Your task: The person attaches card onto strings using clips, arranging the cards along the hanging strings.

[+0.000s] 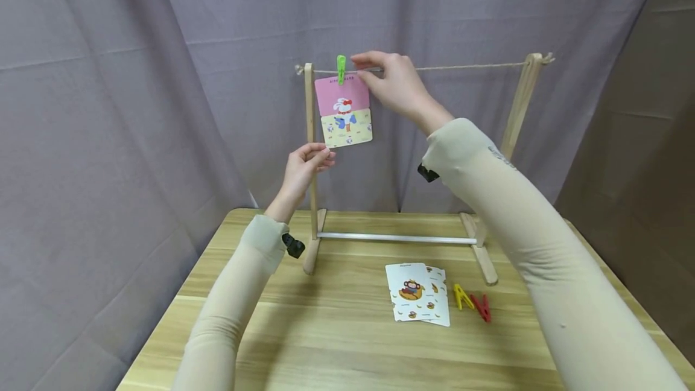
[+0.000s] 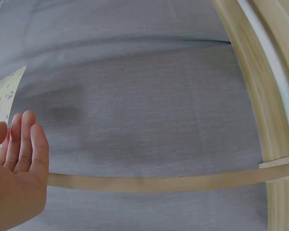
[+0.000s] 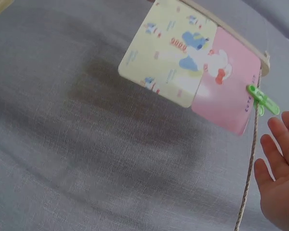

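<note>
A pink and yellow card [image 1: 331, 98] with a white rabbit-like figure hangs slightly tilted from the twine [image 1: 461, 67]. A green clothespin [image 1: 341, 69] clips its top edge to the line. At the card's lower left corner, my left hand [image 1: 304, 168] pinches it between thumb and fingertips; part of this grip is hidden in the left wrist view, where the card [image 2: 9, 94] shows at the left edge. My right hand [image 1: 399, 83] is just right of the clothespin, thumb and fingers parted. In the right wrist view its fingers are apart from the green clothespin [image 3: 262, 99].
The twine runs between two wooden posts [image 1: 311, 113] joined low down by a white bar [image 1: 396, 238]. On the wooden table [image 1: 326, 330] lie overlapping white cards [image 1: 407, 288] with a monkey picture, a yellow clothespin [image 1: 461, 297] and a red clothespin [image 1: 481, 308]. Grey curtains [image 1: 233, 107] hang behind.
</note>
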The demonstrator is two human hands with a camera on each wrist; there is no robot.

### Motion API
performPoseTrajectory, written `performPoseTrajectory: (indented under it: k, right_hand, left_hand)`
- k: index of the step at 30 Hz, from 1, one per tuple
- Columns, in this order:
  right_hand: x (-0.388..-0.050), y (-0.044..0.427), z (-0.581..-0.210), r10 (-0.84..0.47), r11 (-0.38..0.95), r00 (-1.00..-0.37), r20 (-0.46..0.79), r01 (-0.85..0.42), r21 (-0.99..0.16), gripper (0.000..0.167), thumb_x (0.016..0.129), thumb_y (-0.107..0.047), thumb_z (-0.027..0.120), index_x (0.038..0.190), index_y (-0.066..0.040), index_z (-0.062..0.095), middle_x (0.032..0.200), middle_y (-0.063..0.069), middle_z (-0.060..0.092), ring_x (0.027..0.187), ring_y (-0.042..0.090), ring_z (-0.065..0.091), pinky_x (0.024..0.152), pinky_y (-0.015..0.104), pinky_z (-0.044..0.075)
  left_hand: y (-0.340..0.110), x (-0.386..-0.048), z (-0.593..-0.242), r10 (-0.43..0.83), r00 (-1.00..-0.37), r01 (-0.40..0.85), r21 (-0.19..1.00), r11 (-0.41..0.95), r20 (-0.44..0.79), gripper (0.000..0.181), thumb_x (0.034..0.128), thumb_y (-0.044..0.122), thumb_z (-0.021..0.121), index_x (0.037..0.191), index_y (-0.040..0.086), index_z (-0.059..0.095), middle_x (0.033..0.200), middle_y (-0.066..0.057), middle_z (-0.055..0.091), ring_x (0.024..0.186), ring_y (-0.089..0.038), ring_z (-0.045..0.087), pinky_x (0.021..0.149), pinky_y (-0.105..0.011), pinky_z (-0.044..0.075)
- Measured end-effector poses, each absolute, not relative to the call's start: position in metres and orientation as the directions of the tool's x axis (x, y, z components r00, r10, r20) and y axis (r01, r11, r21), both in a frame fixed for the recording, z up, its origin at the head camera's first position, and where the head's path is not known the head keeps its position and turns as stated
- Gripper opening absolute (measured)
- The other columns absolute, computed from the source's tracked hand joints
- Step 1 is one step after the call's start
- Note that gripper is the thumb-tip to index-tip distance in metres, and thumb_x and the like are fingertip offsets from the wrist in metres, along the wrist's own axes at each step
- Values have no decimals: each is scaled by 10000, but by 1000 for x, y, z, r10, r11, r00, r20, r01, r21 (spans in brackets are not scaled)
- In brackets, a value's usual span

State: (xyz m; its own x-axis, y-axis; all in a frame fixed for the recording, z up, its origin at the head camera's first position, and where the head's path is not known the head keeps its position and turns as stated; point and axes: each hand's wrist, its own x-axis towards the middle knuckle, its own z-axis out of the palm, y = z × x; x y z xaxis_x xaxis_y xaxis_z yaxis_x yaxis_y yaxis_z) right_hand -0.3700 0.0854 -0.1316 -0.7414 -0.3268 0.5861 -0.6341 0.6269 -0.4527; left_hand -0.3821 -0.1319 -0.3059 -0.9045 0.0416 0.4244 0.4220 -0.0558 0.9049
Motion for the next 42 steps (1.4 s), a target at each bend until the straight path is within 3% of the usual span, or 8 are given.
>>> performPoseTrajectory:
  k: [4,8,14,19,26,34,38,42]
  right_hand:
    - [-366,88,-133,-335,597,-736,589,-649,-471,361,1042,-181,569,1397,-125,602,1369,9,635,1286,117,556,1068,290,435]
    - [-364,94,-139,-344,588,-732,589,-657,-472,356,1039,-174,575,1387,-108,608,1362,22,639,1323,133,526,1127,338,381]
    - [-367,108,-154,-355,595,-736,576,-654,-468,358,1034,-173,585,1384,-104,614,1371,41,631,1327,166,524,1133,363,375]
    - [-370,120,-171,-360,597,-733,577,-657,-461,347,1023,-179,606,1358,-92,633,1368,61,631,1313,228,540,1111,418,402]
    - [-371,142,-192,-371,597,-744,556,-650,-470,336,1013,-153,617,1333,-54,643,1317,106,660,1269,268,576,1089,441,420]
    - [-364,170,-222,-367,635,-774,517,-614,-468,348,1016,-158,615,1353,-69,631,1354,127,632,1227,366,587,1035,506,454]
    - [-360,180,-239,-378,650,-782,496,-606,-460,348,1014,-160,622,1351,-75,633,1348,138,634,1200,378,597,1018,516,463]
    - [-354,192,-256,-381,664,-803,458,-583,-469,356,1024,-177,611,1368,-86,620,1365,135,622,1208,369,590,1018,519,461]
  left_hand:
    - [-132,-382,-310,57,-911,406,913,-36,408,319,1010,104,622,1230,-124,590,1075,-219,714,823,-181,707,855,-366,576]
    - [-132,-382,-315,71,-914,398,917,-28,399,264,1007,99,623,1205,-77,623,1051,-210,720,816,-187,707,905,-460,555]
    - [-134,-383,-322,100,-913,398,918,-9,396,245,1003,106,631,1190,-51,641,981,-123,740,825,-198,709,893,-434,563]
    - [-139,-379,-329,116,-919,380,925,15,376,249,1017,121,614,1205,-40,636,1088,-262,699,937,-356,695,919,-465,548]
    - [-140,-375,-335,116,-922,374,927,20,369,250,1038,111,571,1234,-38,613,1122,-307,670,845,-203,708,892,-413,566]
    - [-142,-370,-348,147,-930,344,939,31,336,274,1045,156,571,1245,-27,609,1123,-267,688,1015,-455,661,895,-414,565]
    - [-143,-369,-355,136,-930,348,937,17,342,254,1044,132,567,1221,-45,610,1096,-266,694,952,-399,690,928,-484,542]
    - [-142,-366,-361,141,-933,339,940,31,332,235,1043,116,563,1207,-44,612,1055,-216,711,904,-315,704,911,-461,555]
